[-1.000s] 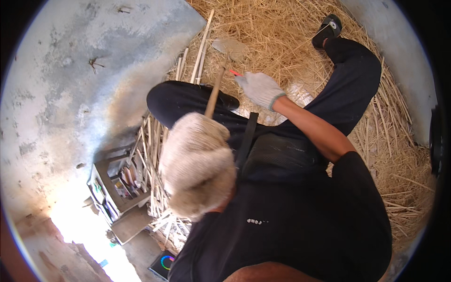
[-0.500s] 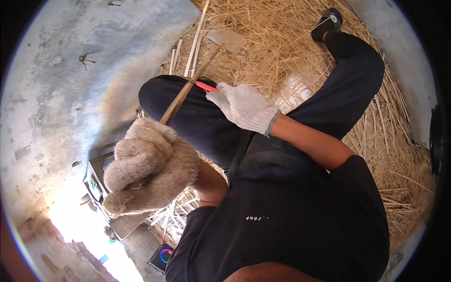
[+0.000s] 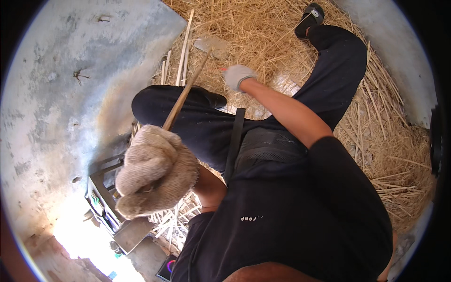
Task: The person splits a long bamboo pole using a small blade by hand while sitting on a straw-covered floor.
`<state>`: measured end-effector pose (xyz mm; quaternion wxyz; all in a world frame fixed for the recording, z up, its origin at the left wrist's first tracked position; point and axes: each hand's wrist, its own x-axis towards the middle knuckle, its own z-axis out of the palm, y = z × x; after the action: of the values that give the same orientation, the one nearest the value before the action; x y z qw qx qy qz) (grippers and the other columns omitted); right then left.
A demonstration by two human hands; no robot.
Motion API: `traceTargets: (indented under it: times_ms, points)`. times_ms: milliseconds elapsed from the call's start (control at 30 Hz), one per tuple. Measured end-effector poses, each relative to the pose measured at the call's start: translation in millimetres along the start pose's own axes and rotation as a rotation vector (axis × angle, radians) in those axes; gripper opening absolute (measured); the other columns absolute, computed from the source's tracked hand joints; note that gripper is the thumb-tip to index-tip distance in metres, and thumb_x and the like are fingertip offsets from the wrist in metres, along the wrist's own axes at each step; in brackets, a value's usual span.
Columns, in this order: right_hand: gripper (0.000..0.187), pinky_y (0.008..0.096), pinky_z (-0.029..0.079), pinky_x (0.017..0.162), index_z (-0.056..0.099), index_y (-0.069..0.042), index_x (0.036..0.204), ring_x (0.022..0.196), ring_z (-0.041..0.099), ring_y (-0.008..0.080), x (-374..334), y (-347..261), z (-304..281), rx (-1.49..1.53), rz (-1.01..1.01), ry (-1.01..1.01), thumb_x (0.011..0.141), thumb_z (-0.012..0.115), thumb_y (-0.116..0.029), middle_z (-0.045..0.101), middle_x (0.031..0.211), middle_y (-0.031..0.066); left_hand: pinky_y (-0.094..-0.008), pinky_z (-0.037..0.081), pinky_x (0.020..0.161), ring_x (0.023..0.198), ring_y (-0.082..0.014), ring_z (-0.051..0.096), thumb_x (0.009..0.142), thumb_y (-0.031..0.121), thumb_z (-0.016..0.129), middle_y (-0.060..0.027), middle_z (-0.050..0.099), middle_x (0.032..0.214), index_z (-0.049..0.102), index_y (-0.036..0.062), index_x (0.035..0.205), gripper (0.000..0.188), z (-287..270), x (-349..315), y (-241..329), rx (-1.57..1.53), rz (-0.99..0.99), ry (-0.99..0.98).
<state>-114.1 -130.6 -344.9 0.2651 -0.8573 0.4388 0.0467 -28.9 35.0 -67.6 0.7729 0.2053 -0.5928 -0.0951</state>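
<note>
A thick, dirty knitted glove covers my left hand (image 3: 157, 171), whose fingers are wrapped round the lower end of a long brown stick (image 3: 187, 89). From that fist the stick slants up and away across my bent left leg, tapering to a thin far end above the straw. To the right of that far end, my right hand (image 3: 237, 77) in a pale knitted glove is closed round a small red-handled tool (image 3: 223, 69). Only a bit of red shows beyond the glove, so its kind cannot be made out. The tool and the stick are apart.
Straw-like shavings (image 3: 263, 28) cover the floor between my legs. Several pale strips (image 3: 183, 51) lie beyond my left knee, near a flat grey piece (image 3: 209, 45). A weathered wall (image 3: 61, 117) stands at left, with an open box (image 3: 134, 237) holding small items below it.
My right hand has moved away from the stick, forward and right, taking the red-handled tool with it. The left hand keeps its grip on the stick, nearly in place.
</note>
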Motion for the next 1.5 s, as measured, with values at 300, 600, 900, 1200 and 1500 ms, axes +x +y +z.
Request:
traceTargets:
  times_ms: [300,600,900,1200,1500]
  points:
    - [0.069,0.0484,0.052,0.091,0.068,0.004,0.110,0.107,0.067,0.0411,-7.6,35.3,-28.9,0.458,0.375,-0.164,0.102,0.028,-0.051,0.067,0.118,0.0278,-0.0299,0.041,0.040,0.043,-0.0137,0.041,0.108,0.050,0.027,-0.0034,0.044,0.055,0.061,-0.0001,0.088,0.064,-9.1,3.6,0.5,0.054,0.002,-0.080]
    - [0.044,0.0408,0.050,0.068,0.067,-0.002,0.100,0.069,0.063,0.0289,-146.7,-90.5,-122.6,0.835,-0.256,0.072,0.105,0.050,-0.042,0.062,0.073,0.0148,-0.0281,0.038,0.038,0.042,-0.0134,0.041,0.107,0.052,0.028,-0.0030,0.045,0.056,0.055,0.0042,0.077,0.062,-18.3,6.9,-0.1,0.006,-0.043,-0.241]
    - [0.050,0.0533,0.048,0.053,0.064,0.000,0.085,0.062,0.064,0.0447,-148.1,-88.9,-85.9,0.423,-0.067,0.273,0.104,0.047,-0.043,0.059,0.063,0.0268,-0.0313,0.045,0.045,0.048,-0.0166,0.050,0.106,0.049,0.034,-0.0031,0.051,0.061,0.060,0.0046,0.073,0.061,-38.5,24.6,-2.0,-0.115,-0.111,-0.757]
    - [0.047,0.0439,0.052,0.063,0.068,-0.002,0.094,0.068,0.067,0.0372,-144.0,-73.4,-109.9,0.716,-0.187,0.150,0.104,0.049,-0.044,0.065,0.072,0.0198,-0.0338,0.048,0.045,0.048,-0.0185,0.054,0.091,0.032,0.053,-0.0012,0.050,0.056,0.065,0.0072,0.070,0.034,-48.6,45.5,-3.4,-0.201,-0.147,-0.926]
    - [0.039,0.0390,0.052,0.060,0.068,-0.003,0.112,0.070,0.068,0.0353,-128.1,-50.5,-80.3,0.535,-0.315,0.266,0.105,0.050,-0.037,0.069,0.083,0.0185,-0.0328,0.044,0.042,0.046,-0.0200,0.054,0.080,0.029,0.063,-0.0034,0.051,0.057,0.069,0.0089,0.065,0.026,-43.5,40.5,-16.7,-0.325,-0.207,-0.950]
